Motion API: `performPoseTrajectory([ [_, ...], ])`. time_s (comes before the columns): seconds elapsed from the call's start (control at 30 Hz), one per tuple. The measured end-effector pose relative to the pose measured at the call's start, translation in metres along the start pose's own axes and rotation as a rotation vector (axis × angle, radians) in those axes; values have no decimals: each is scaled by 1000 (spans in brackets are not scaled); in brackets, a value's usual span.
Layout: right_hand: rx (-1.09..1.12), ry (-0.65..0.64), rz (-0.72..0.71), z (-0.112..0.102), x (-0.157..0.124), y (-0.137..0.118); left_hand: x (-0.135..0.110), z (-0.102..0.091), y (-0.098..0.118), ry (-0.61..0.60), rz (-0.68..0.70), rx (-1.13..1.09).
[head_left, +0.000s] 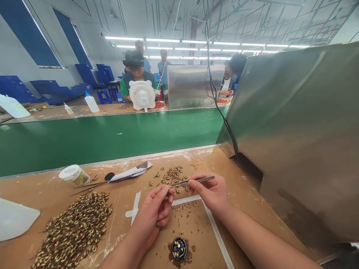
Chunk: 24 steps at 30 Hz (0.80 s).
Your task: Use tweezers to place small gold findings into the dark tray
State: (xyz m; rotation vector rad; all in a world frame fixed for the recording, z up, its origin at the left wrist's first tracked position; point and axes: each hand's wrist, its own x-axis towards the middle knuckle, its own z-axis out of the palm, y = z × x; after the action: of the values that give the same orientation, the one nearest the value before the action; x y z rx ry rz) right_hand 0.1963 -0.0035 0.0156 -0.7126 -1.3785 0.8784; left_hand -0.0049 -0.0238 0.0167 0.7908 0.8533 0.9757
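Note:
A pair of metal tweezers (206,179) is pinched between the thumb and fingers of my right hand (211,192). Its tips point left and meet the fingertips of my left hand (158,209). Those left fingers are pressed together around something too small and covered to make out. Just behind both hands lies a small heap of little brown-and-cream pieces (172,175), with some scattered singly. Beyond it is a patch of tan beads (198,164). In front of my hands, a small round black dish (179,249) with a few tan bits inside sits on a wet-spotted, white-taped brown sheet (202,239).
A large pile of brown, cream and red pieces (74,229) lies on the left. Behind it are a white-lidded tub (73,175) and a white-wrapped bladed tool (130,174). A metal panel (294,130) rises on the right. Beyond the green divider (112,136), people sit near a white fan (142,95).

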Motion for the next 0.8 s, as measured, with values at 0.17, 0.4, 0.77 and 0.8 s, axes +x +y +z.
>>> performPoseTrajectory([
  [0.17, 11, -24, -19, 0, 1, -1, 0, 0, -1, 1, 4, 13],
  [0.4, 6, -26, -12, 0, -1, -1, -1, -1, -2, -1, -6, 26],
  [0.77, -49, -61, -56, -1, -1, -5, 0, -2, -4, 1, -10, 23],
  [0.8, -32, -57, -39, 0, -2, -5, 0, -2, -4, 4, -9, 23],
])
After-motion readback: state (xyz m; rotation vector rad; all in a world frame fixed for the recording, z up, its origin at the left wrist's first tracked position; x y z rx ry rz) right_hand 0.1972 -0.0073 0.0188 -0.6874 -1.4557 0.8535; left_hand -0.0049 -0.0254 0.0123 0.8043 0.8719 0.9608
